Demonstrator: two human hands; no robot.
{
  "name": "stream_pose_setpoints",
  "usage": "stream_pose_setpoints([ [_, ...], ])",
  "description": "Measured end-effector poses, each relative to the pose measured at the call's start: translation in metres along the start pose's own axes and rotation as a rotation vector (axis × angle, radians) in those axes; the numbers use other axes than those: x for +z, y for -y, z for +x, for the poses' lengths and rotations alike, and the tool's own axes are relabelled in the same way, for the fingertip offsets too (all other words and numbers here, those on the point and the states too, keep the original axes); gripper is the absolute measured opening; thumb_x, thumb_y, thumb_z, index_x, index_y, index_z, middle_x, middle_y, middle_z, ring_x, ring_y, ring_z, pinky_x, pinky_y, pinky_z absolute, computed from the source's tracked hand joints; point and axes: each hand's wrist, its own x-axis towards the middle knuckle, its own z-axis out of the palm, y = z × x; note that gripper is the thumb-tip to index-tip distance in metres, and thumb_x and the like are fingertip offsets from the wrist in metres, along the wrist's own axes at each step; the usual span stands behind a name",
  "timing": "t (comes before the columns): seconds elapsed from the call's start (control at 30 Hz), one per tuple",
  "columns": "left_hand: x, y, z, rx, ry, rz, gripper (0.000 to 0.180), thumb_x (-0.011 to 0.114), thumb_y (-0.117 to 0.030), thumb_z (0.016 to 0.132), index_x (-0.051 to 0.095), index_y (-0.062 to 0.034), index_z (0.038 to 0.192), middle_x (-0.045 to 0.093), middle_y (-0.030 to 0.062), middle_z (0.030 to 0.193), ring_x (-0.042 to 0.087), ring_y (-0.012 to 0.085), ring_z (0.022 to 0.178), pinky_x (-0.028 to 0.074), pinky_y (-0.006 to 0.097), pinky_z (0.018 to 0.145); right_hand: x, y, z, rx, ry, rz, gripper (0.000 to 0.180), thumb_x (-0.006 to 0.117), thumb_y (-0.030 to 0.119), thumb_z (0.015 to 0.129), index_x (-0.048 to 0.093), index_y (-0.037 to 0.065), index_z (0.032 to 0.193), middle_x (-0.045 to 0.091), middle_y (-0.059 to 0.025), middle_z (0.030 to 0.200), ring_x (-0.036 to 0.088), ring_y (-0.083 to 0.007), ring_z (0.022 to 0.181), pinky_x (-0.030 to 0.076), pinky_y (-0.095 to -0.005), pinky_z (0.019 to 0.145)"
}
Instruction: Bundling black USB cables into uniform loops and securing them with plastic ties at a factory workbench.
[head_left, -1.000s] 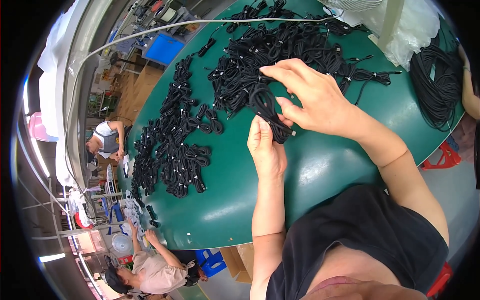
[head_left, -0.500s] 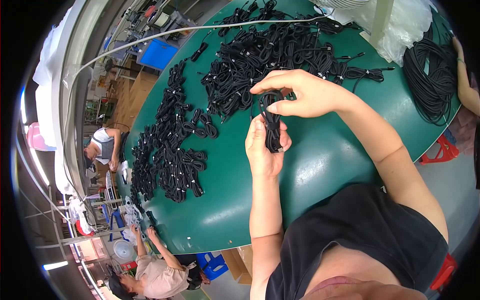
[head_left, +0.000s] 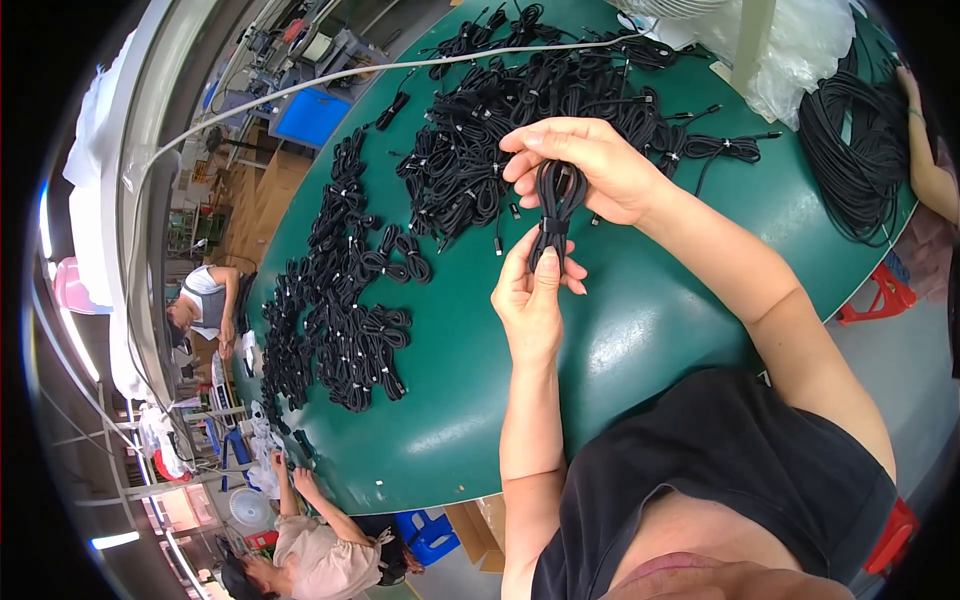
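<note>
My left hand (head_left: 533, 305) pinches the lower end of a coiled black cable (head_left: 556, 222) between thumb and fingers, holding it upright above the green table. A black strap wraps the coil's middle, and its loops fan out at the top. My right hand (head_left: 595, 172) is behind and beside these loops, its fingers loosely curved to the left of them. No firm grip by that hand shows, and whether it touches the loops is hard to make out. Just left of the coil, a small cable plug (head_left: 498, 246) lies over the table.
A large heap of bundled black cables (head_left: 460, 150) covers the far table (head_left: 450, 400), with another row of cable bundles (head_left: 350, 330) to the left. At right are a big loose cable coil (head_left: 850, 150), a plastic bag (head_left: 800, 60) and another person's arm (head_left: 930, 175). Two people work at the left.
The coil has tilted and risen slightly, and my left thumb now presses on its lower end. My right hand has shifted up, its thumb away from the coil's front, its fingers more curled.
</note>
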Motion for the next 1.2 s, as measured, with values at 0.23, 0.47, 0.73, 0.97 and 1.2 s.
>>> stream_pose_setpoints([
  [0.23,0.009,0.003,-0.004,-0.198,0.152,-0.23,0.031,0.056,-0.014,0.087,0.048,0.005,0.111,0.059,0.0141,0.088,0.054,0.0144,0.059,0.044,0.023,0.048,0.004,-0.002,-0.001,0.153,-0.078,0.198,0.025,0.055,0.018,0.088,0.057,-0.004,0.1,0.051,-0.0048,0.066,0.041,-0.0071,0.048,0.04,-0.0234,0.042],
  [0.47,0.004,0.006,-0.004,-0.324,0.397,-0.02,0.033,0.057,-0.013,0.086,0.049,0.0064,0.112,0.056,0.0063,0.08,0.049,0.0087,0.055,0.037,0.019,0.044,-0.004,0.007,-0.002,0.421,0.215,-0.021,0.038,0.05,0.03,0.091,0.056,-0.007,0.094,0.045,-0.0029,0.055,0.031,-0.0049,0.038,0.029,-0.0206,0.034],
  [0.73,-0.016,-0.017,0.003,-0.326,0.139,0.129,0.022,0.052,-0.016,0.089,0.053,0.0018,0.102,0.055,0.0031,0.075,0.048,0.0071,0.053,0.034,0.018,0.041,-0.016,-0.009,0.014,0.121,-0.187,-0.519,0.042,0.05,0.038,0.09,0.059,-0.002,0.096,0.059,-0.0071,0.07,0.058,-0.0152,0.066,0.048,-0.028,0.066],
  [0.97,-0.144,-0.061,0.01,0.231,-0.348,-0.907,0.04,0.055,-0.025,0.087,0.048,0.0078,0.108,0.056,0.0213,0.106,0.059,0.0215,0.078,0.052,0.027,0.062,-0.05,-0.046,0.036,-0.279,-0.202,-1.432,0.02,0.059,0.021,0.078,0.063,0.001,0.082,0.062,-0.0144,0.08,0.06,-0.0307,0.079,0.048,-0.04,0.073],
  [1.2,-0.101,-0.007,-0.02,-0.161,-0.378,-0.658,0.02,0.054,-0.012,0.086,0.056,0.0,0.101,0.061,0.0093,0.083,0.055,0.0157,0.065,0.045,0.025,0.056,-0.044,-0.096,0.063,-0.419,0.029,-1.924,0.016,0.06,0.015,0.071,0.062,0.002,0.08,0.058,-0.0111,0.085,0.053,-0.0284,0.088,0.043,-0.0387,0.078],
])
